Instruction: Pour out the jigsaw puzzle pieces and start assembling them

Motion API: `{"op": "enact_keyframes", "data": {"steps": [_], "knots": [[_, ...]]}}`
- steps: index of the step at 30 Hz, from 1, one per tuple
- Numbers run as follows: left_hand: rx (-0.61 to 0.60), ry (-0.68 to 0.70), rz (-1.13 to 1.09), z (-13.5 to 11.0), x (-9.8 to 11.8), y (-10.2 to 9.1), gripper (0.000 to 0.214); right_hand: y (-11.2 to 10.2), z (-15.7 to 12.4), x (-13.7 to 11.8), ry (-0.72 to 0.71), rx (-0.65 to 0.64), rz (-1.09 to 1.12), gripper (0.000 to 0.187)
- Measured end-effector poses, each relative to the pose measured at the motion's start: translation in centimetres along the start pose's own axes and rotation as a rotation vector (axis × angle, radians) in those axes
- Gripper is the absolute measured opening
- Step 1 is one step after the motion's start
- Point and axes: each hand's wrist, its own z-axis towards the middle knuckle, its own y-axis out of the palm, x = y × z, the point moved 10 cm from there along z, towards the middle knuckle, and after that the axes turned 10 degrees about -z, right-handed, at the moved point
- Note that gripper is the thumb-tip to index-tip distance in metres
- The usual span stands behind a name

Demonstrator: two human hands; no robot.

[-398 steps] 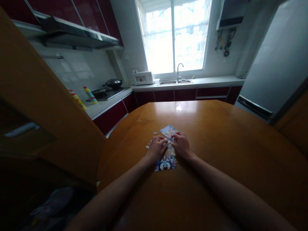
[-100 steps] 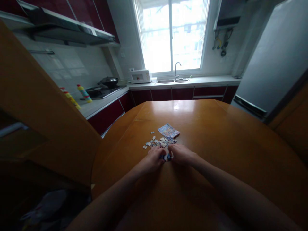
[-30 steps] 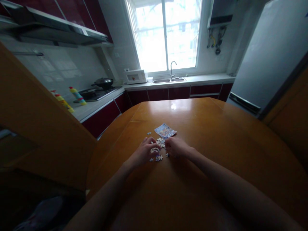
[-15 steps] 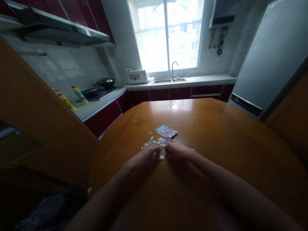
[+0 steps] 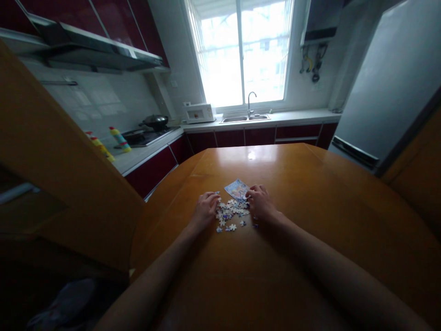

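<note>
Left hand [image 5: 206, 208], right hand [image 5: 261, 202]: curled, grip unclear; one puzzle-piece heap [image 5: 231, 210] between; one picture sheet [image 5: 237, 189], partly covered; far: one microwave [image 5: 199, 113], one faucet [image 5: 249, 110].

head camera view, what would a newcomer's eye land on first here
Probably the bright window at the top centre, behind the sink. Next, the pile of loose puzzle pieces in the middle of the picture on the large wooden table, between the left hand and the right hand. Just beyond the pile lies a colourful printed sheet.
</note>
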Motion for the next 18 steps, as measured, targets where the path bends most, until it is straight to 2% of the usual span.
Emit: {"op": "enact_keyframes", "data": {"steps": [4,7,11,18], "knots": [[-0.034,-0.073,0.020,0.5,-2.8,0.9,0.049,1.5,0.6,1.6,-0.024,-0.029,0.011,0.026],[-0.097,-0.109,0.033,0.4,-3.7,2.0,0.053,2.2,1.0,2.3,-0.010,-0.038,0.019,0.031],[-0.156,-0.098,0.026,0.3,-3.4,2.6,0.052,2.4,1.5,3.0,0.051,-0.010,0.044,0.031],[-0.193,0.009,-0.051,0.1,-1.4,3.0,0.052,1.8,1.7,3.9,0.221,0.026,0.068,0.033]]}}
